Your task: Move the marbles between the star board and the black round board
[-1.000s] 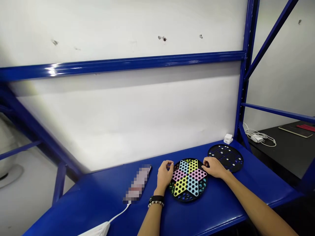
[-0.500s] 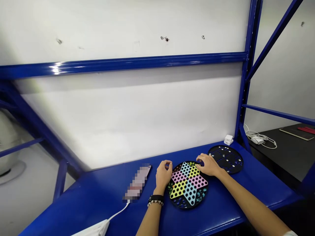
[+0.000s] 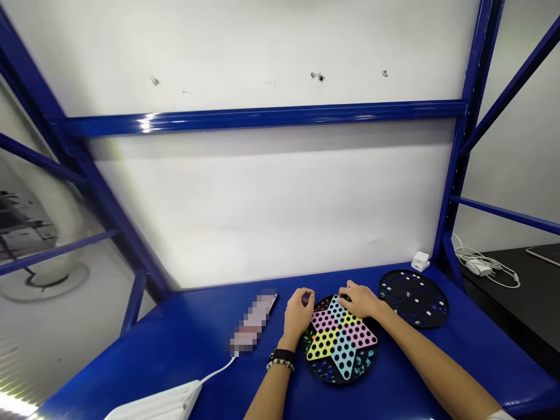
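A round black game board with a star of pink, yellow and light-blue perforated panels (image 3: 340,338) lies on the blue shelf (image 3: 210,373). My left hand (image 3: 298,315) rests curled at the board's left rim, its fingers pinched together. My right hand (image 3: 362,300) lies on the board's far edge with its fingers bent over the rim. Small coloured marbles show in the board's black outer sections. A beaded bracelet and a dark band sit on my left wrist.
A second round black perforated disc (image 3: 413,297) lies to the right. A phone (image 3: 254,322) with a white cable and white charger (image 3: 153,405) lies to the left. A small white block (image 3: 420,260) stands by the blue upright. A black table with white cables (image 3: 485,267) is at far right.
The star board has turned anticlockwise under my hands. My right hand has slid left along its far rim, away from the black disc. The view has shifted left and down.
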Demonstrator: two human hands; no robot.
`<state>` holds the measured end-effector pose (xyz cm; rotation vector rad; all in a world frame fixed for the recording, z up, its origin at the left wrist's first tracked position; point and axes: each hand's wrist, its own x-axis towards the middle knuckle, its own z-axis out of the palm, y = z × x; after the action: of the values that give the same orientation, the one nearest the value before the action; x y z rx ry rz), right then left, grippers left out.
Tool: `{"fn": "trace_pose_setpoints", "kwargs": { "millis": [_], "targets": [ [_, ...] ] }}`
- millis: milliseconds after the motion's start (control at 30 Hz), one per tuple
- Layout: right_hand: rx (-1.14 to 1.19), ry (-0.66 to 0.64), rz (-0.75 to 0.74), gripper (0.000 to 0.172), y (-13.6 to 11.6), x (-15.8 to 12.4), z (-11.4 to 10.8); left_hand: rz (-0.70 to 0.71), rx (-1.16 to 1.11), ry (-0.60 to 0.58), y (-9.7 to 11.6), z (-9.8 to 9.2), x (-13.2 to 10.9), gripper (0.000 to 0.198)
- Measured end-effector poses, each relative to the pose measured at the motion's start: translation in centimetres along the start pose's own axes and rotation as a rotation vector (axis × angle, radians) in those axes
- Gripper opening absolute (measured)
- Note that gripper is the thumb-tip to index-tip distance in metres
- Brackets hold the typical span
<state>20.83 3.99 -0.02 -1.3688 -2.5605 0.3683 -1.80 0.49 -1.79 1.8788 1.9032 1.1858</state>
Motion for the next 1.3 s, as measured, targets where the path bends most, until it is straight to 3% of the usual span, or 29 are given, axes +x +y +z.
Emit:
{"fn": "trace_pose_setpoints", "kwargs": {
  "millis": [167, 767, 900, 1100, 1300],
  "targets": [
    [-0.026, -0.022, 0.044, 0.045, 0.1, 0.1, 0.2, 0.03, -0.031, -0.012, -0.2, 0.0, 0.1, 0.024],
    [-0.048, 0.084, 0.156, 0.055, -0.1, 0.2, 0.3, 0.039, -0.049, 0.003, -0.5, 0.0, 0.2, 0.027],
    [-0.063, 0.121, 0.125, 0.052, 0.1, 0.3, 0.5, 0.051, -0.046, 0.009, -0.8, 0.1, 0.3, 0.026],
    [-0.079, 0.056, 0.123, 0.047, 0.2, 0.4, 0.5, 0.036, -0.047, -0.002, -0.9, 0.1, 0.3, 0.026],
    [-0.069, 0.11, 0.133, 0.049, 0.2, 0.3, 0.4, 0.033, -0.042, -0.012, -1.1, 0.0, 0.3, 0.027]
  ]
}}
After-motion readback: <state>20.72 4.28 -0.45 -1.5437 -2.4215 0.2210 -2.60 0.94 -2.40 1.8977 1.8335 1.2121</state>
